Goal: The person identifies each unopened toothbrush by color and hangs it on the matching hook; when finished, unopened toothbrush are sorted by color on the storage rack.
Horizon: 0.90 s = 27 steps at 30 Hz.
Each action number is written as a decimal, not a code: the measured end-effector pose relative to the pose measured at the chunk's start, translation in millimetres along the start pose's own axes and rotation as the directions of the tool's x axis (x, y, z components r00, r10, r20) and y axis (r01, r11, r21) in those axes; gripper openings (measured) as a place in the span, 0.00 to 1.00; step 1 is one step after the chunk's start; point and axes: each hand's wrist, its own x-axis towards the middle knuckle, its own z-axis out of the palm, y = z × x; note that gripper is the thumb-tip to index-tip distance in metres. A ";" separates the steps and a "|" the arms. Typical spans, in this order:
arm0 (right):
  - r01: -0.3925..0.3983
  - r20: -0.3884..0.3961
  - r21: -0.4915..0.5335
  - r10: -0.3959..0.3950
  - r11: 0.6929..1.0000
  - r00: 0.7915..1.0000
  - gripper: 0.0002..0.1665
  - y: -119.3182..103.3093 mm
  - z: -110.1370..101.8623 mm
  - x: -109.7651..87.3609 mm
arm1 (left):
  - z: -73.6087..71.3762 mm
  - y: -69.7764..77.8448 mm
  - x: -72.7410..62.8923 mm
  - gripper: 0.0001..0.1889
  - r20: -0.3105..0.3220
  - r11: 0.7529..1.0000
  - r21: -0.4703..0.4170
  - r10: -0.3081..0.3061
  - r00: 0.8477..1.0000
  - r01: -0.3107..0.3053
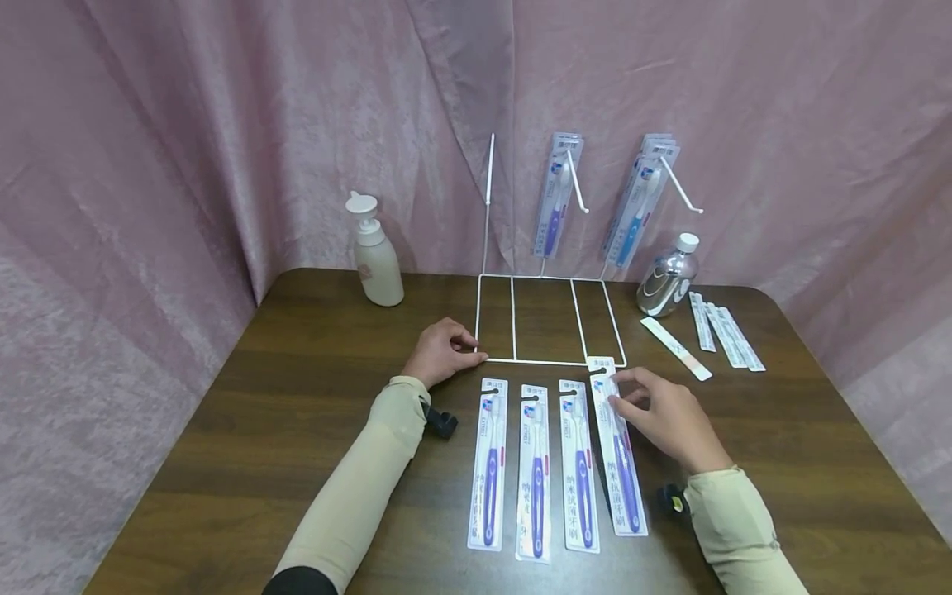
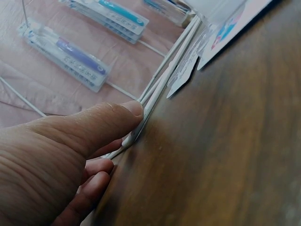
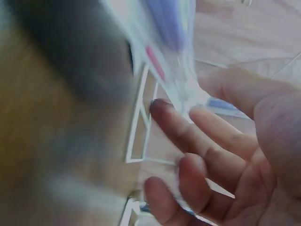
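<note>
My left hand [image 1: 444,351] holds the near left corner of a white wire rack [image 1: 543,362]; in the left wrist view the thumb [image 2: 108,117] presses on the wire, with the other fingers partly hidden below. My right hand [image 1: 662,409] pinches the upper part of a packaged purple toothbrush [image 1: 623,471], tilted beside the row, its hang-hole end overlapping the rack's front bar. In the right wrist view, the pack [image 3: 162,52] sits between thumb and fingertips. Three more purple toothbrush packs, left [image 1: 488,471], middle [image 1: 534,479] and right [image 1: 579,471], lie side by side on the table.
Packaged toothbrushes hang on the rack's middle hook [image 1: 556,198] and right hook [image 1: 641,202]; the left upright [image 1: 488,173] carries none. A pump bottle [image 1: 378,260] stands left of the rack, a silver bottle [image 1: 667,277] right. Several thin white packets [image 1: 732,335] lie at right.
</note>
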 end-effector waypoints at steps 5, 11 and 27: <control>0.104 -0.136 -0.027 -0.106 0.994 0.985 0.22 -20.5 -12.3 8.1 | -2.5 1.4 -0.9 0.11 0.000 1.000 0.003 -0.012 1.000 0.012; 0.294 -0.354 -0.139 -0.325 0.946 0.877 0.23 -55.0 -41.8 25.7 | 0.0 -1.1 1.0 0.11 0.003 1.000 0.001 -0.003 1.000 0.003; 0.389 -0.607 -0.138 -0.388 0.911 0.694 0.22 -115.4 -75.4 80.9 | -0.2 -1.8 0.7 0.11 0.006 1.000 -0.002 0.001 1.000 -0.001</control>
